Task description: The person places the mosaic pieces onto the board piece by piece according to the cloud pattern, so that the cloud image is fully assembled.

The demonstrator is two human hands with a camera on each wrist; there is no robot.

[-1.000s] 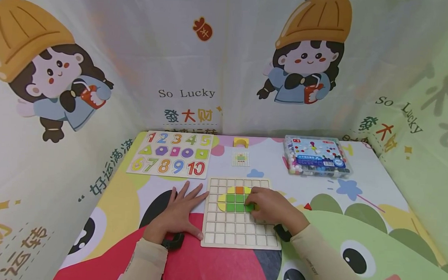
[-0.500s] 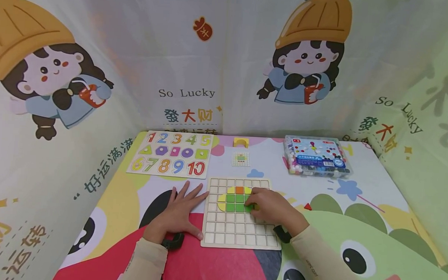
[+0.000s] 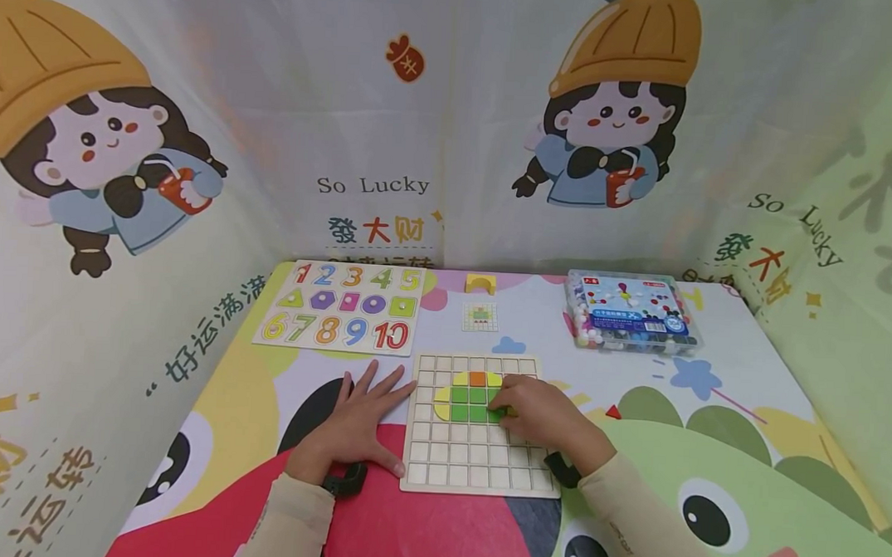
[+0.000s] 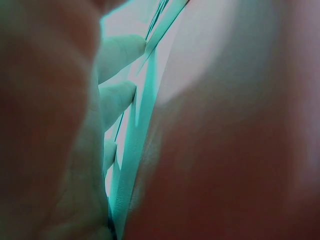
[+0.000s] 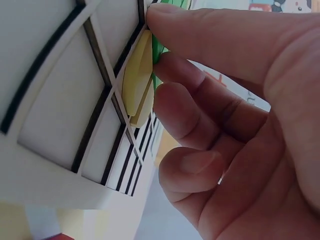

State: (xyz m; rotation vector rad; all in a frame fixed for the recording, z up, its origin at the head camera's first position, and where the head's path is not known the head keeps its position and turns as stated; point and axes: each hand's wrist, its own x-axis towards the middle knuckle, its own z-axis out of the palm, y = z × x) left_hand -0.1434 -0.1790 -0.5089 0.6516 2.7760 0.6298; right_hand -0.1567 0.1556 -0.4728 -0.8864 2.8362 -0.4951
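A wooden grid board [image 3: 459, 455] lies on the patterned tabletop, carrying green square tiles [image 3: 458, 412], one orange tile [image 3: 477, 379] and yellow rounded pieces [image 3: 442, 411]. My left hand [image 3: 361, 424] is spread flat at the board's left side, thumb and fingertips right at its edge. Over the right part of the pattern, my right hand [image 3: 541, 409] pinches a green tile [image 5: 157, 47] between thumb and fingers, low over the grid; its other fingers are curled. Beside those fingertips, yellow pieces [image 5: 137, 80] sit in the grid. The right hand hides some cells in the head view.
Behind the grid board are a small pattern card [image 3: 480, 316] and a yellow arch block [image 3: 480, 283]. A number-and-shape puzzle board [image 3: 340, 307] lies at the back left. At the back right is a clear plastic box [image 3: 633, 312] of small parts. Printed curtains surround the table.
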